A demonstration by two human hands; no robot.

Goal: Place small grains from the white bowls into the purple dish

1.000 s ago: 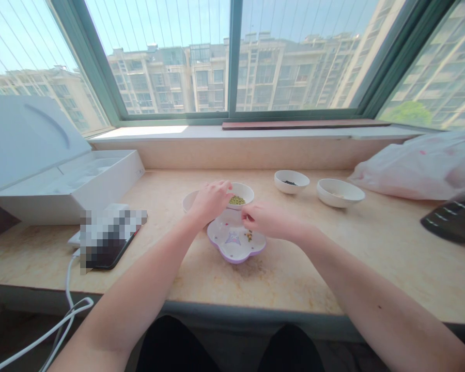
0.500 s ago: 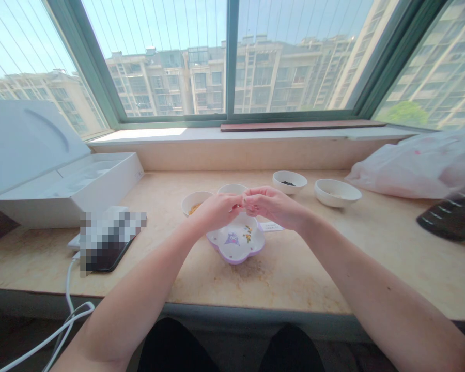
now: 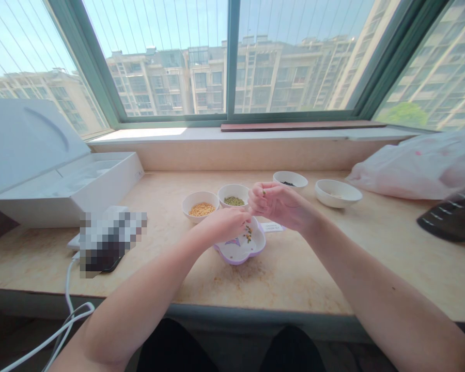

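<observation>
Front edge, left: white cable (image 3: pixel 67 310) hanging off the desk (image 3: pixel 313 268), leading up to a phone (image 3: pixel 104 250) lying flat.

Centre front: purple-rimmed lobed dish (image 3: pixel 236 260), flat on the desk, with a small cluster of mixed beans (image 3: pixel 248 234) at its far side.

Left hand (image 3: pixel 227 225): lowered over the dish, grip drawn together, fingertips pointing down beside the cluster. Contents of the pinch hidden by the back of the hand; cannot tell whether anything is held.

Right hand (image 3: pixel 281 206): raised clear of the desk, just right of and above the dish. Grip curled closed on what looks like a single dark-green bean (image 3: pixel 263 193) at the fingertips.

Just beyond the dish, side by side: yellow-grain bowl (image 3: pixel 199 219) and green-bean bowl (image 3: pixel 232 188). Farther right, apart: black-seed bowl (image 3: pixel 300 185), then a wide, nearly empty bowl (image 3: pixel 337 203).

Step in hand, as judged: sorting the mixed beans out of the dish by kind, one at a time.

Next move calls for the following:
- Match the bean's colour to its bowl; green-bean bowl located just left of the right hand.
- Carry over the rim before opening the grip; release low to avoid bounce.
- With the left hand, isolate one bean without nudging the dish.

Far left: open white box (image 3: pixel 81 191). Far right: plastic bag (image 3: pixel 411 165).
</observation>
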